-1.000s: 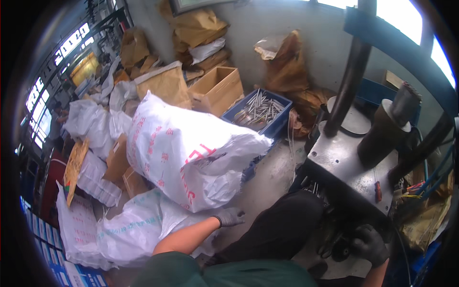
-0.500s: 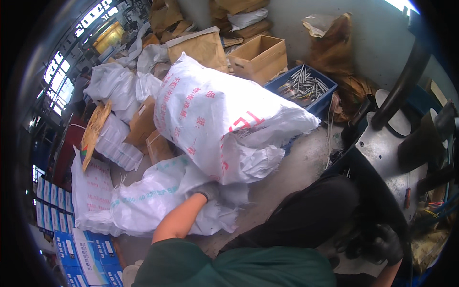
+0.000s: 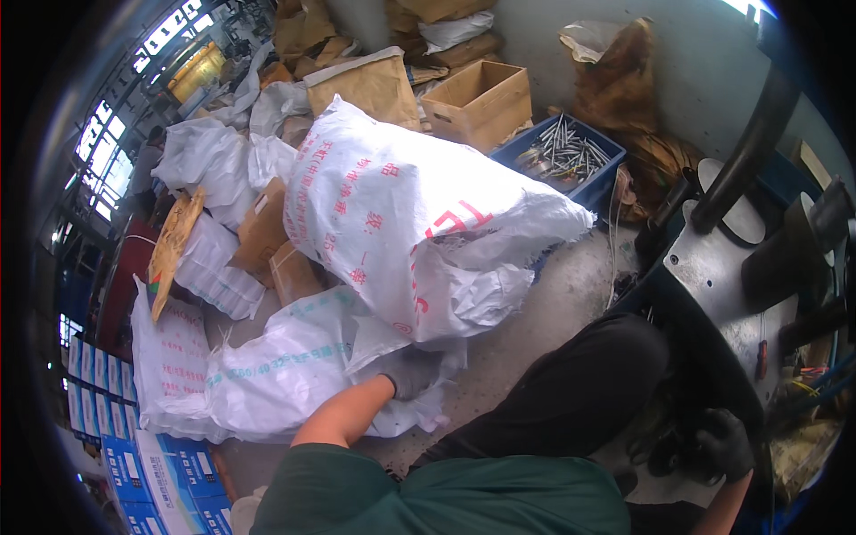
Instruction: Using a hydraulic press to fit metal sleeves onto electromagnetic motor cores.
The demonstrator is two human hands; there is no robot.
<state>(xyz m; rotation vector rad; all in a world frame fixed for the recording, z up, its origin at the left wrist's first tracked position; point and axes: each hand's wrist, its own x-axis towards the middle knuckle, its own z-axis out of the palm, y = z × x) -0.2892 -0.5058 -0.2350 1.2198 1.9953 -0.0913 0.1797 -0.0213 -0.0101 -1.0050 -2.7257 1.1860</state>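
My left hand (image 3: 412, 371), in a grey glove, reaches into the loose open end of a white woven sack (image 3: 276, 361) that lies on the floor with teal print. Folds of the sack hide its fingers. A larger white woven sack (image 3: 383, 196) with red print stands bulging just beyond, its crumpled mouth to the right. My right hand (image 3: 726, 444), in a dark glove, is low on the right beside the machine's dark edge. Its fingers are loosely bent and apart, with nothing seen in them.
A blue bin (image 3: 580, 156) of slim metal parts and a wooden box (image 3: 477, 102) stand behind the sacks. Blue-and-white cartons (image 3: 160, 481) are stacked at the lower left. A machine with a metal plate (image 3: 722, 267) stands close on the right; brown sacks (image 3: 620, 80) lean on the wall.
My left hand has moved slightly right and down, deeper among the sack's folds. My right hand has shifted a little, its fingers turned. The view has tilted slightly.
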